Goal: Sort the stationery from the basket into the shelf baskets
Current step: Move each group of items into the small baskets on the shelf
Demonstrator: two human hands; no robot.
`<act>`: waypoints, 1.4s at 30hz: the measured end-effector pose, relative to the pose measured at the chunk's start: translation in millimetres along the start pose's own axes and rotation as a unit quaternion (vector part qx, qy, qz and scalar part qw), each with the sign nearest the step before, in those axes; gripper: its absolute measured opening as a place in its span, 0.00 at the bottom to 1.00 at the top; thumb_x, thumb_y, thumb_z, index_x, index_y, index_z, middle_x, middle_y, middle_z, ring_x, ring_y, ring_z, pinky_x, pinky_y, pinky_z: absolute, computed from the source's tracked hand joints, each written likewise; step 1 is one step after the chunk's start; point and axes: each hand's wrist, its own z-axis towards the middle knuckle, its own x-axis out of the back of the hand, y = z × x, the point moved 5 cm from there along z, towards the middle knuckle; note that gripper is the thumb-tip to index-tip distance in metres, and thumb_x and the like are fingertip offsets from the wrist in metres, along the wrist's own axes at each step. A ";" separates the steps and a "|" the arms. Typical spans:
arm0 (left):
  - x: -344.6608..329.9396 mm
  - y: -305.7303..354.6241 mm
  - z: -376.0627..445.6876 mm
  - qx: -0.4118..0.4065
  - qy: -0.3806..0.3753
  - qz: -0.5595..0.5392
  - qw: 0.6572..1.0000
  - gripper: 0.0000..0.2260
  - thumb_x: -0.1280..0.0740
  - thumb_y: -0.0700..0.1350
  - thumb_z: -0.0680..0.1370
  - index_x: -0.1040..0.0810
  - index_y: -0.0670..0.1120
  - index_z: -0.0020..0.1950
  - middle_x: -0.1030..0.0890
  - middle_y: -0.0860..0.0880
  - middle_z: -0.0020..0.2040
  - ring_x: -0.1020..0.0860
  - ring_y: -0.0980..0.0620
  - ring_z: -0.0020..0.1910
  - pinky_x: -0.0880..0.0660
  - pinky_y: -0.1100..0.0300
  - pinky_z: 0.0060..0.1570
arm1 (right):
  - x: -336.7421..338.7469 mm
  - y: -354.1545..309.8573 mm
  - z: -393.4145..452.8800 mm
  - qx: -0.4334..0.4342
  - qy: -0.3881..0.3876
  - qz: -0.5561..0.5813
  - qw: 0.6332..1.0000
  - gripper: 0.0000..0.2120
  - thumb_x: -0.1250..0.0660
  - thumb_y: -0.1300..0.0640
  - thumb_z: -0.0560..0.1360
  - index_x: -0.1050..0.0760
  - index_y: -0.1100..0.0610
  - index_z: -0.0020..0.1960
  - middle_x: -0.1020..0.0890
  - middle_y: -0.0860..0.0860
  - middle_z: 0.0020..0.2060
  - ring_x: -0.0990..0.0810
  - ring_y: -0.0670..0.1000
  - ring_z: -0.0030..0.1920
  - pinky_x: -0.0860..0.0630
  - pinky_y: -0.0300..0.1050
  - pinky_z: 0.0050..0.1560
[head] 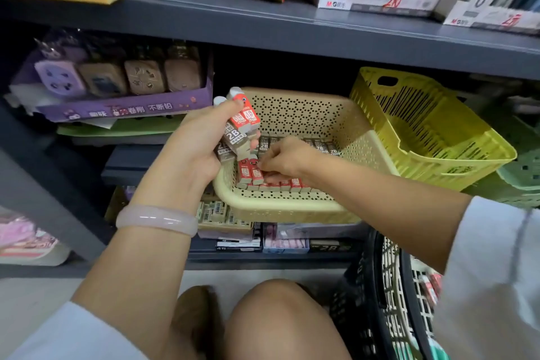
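My left hand grips a bundle of small 2B eraser packs, red ones and grey ones, just above the left rim of a beige perforated shelf basket. Inside that basket a row of red packs lies at the front and a row of grey packs at the back. My right hand reaches into the basket and pinches a red pack in the front row. At the lower right stands the black floor basket with a cream mesh basket inside it.
An empty yellow-green slotted basket sits tilted to the right of the beige one. A purple display box of sharpeners is to the left. The grey shelf board above carries boxed stock. More packs lie on the shelf below. My knee is low in view.
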 end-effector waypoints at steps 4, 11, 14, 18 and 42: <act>-1.3 0.8 -1.0 -0.008 -0.004 0.018 1.000 0.05 0.32 0.42 0.75 0.24 0.40 0.44 0.18 0.43 0.29 0.19 0.49 0.28 0.20 0.57 0.28 | 22.3 -22.3 -9.8 0.110 0.025 0.168 0.979 0.11 0.41 0.56 0.79 0.24 0.62 0.50 0.20 0.54 0.40 0.22 0.47 0.36 0.20 0.39 0.40; -1.4 0.7 -3.7 -0.014 0.003 0.044 0.999 0.07 0.31 0.43 0.74 0.24 0.39 0.45 0.19 0.41 0.35 0.19 0.49 0.27 0.23 0.61 0.24 | 27.8 -51.2 -17.6 0.241 -0.024 0.264 0.933 0.07 0.37 0.62 0.77 0.24 0.61 0.53 0.19 0.54 0.43 0.19 0.47 0.42 0.21 0.38 0.44; 3.9 2.4 -2.4 -0.013 0.027 -0.002 1.000 0.06 0.32 0.42 0.75 0.26 0.40 0.43 0.21 0.41 0.33 0.19 0.48 0.27 0.24 0.62 0.23 | 34.6 -31.3 -6.9 0.155 0.029 0.266 0.951 0.03 0.36 0.63 0.76 0.27 0.59 0.49 0.19 0.55 0.44 0.20 0.49 0.40 0.20 0.41 0.46; 7.2 3.2 -0.5 -0.016 0.038 -0.019 0.999 0.07 0.32 0.43 0.75 0.27 0.40 0.45 0.21 0.42 0.31 0.18 0.48 0.27 0.25 0.62 0.23 | 23.8 2.3 3.9 -0.022 0.025 0.010 0.999 0.05 0.34 0.61 0.74 0.27 0.63 0.48 0.22 0.53 0.34 0.23 0.45 0.28 0.21 0.40 0.40; -8.6 -0.2 -5.5 -0.033 -0.034 0.068 0.997 0.13 0.32 0.48 0.75 0.23 0.37 0.46 0.20 0.42 0.33 0.20 0.51 0.26 0.22 0.61 0.27 | 25.8 -51.1 -18.0 0.232 -0.050 0.199 0.951 0.07 0.38 0.62 0.77 0.26 0.60 0.54 0.21 0.53 0.40 0.24 0.46 0.37 0.25 0.32 0.36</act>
